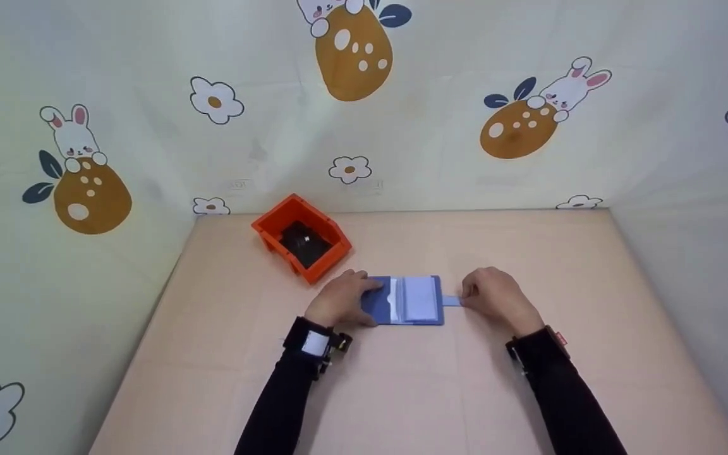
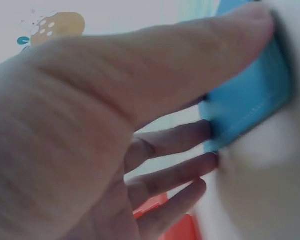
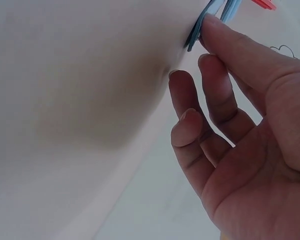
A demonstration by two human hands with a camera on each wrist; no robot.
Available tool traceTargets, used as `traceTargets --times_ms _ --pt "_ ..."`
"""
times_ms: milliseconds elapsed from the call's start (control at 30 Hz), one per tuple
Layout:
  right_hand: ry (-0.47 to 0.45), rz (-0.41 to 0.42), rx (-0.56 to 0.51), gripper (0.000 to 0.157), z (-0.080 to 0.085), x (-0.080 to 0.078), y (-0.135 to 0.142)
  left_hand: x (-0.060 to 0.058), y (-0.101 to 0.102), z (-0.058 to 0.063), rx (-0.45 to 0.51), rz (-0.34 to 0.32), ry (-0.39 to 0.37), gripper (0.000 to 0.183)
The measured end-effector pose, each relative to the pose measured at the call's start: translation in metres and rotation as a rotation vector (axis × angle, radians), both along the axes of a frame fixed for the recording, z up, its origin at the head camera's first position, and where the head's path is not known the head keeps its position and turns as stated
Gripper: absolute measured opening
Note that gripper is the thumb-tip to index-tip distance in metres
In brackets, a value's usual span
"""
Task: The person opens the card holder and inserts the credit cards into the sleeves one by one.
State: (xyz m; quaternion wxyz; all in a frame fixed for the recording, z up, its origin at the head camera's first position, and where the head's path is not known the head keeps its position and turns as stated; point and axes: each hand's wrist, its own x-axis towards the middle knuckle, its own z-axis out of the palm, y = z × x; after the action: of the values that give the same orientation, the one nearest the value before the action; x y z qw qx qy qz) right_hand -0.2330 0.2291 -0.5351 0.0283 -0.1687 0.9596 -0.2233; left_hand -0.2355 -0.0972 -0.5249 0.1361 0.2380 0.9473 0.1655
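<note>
A blue card holder (image 1: 376, 302) lies spread apart on the table, with clear plastic sleeves (image 1: 419, 298) in its right half. My left hand (image 1: 340, 299) grips the left cover, thumb along the near edge and fingers along the far one. The left wrist view shows that thumb across the blue cover (image 2: 250, 107). To the right, a light blue strap (image 1: 451, 301) sticks out from the holder. Its end is pinched by my right hand (image 1: 495, 294). In the right wrist view the thumb and index finger meet at the holder's dark edge, while the other fingers curl loosely.
Behind my left hand stands an orange bin (image 1: 332, 258) with dark items (image 1: 304, 245) inside. The pale table (image 1: 402, 392) is bordered at the back and sides by a printed curtain (image 1: 427, 139) with rabbits and flowers.
</note>
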Motion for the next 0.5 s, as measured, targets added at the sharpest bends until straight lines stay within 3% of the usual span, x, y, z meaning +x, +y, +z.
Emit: traceTargets --times_ms 267,500 --pt "-0.046 -0.036 0.022 0.012 0.005 -0.002 0.015 0.003 0.015 -0.006 -0.025 -0.049 0.074 0.075" --pt "-0.044 -0.045 0.04 0.009 0.008 -0.002 0.017 0.004 0.019 -0.007 -0.018 -0.053 0.072 0.075"
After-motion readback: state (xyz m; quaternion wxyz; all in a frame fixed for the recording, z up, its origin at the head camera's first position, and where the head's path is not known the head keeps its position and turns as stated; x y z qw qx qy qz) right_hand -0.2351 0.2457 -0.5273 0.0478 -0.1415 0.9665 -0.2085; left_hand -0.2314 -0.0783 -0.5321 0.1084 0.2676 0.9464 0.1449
